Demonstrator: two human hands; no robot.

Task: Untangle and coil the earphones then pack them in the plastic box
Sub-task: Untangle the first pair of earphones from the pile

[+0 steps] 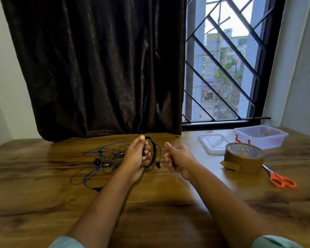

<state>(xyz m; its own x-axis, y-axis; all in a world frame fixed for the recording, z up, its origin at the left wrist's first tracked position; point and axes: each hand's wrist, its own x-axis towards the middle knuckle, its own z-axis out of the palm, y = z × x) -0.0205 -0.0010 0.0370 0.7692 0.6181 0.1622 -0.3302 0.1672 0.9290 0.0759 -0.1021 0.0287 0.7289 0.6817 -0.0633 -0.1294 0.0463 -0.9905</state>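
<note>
Two hands meet above the wooden bench (159, 203). The left hand (138, 156) is closed, thumb up, round a coil of thin black earphone cable (154, 153) looped over its fingers — one earbud dangles beneath. The right hand (177, 156), blurred, has its fingers curled and pinches the strand leading off the coil. Tangled blue and black earphones (104, 158) lie just left. Far right stands the clear plastic box (268, 142), its flat clear lid (213, 143) beside it.
</note>
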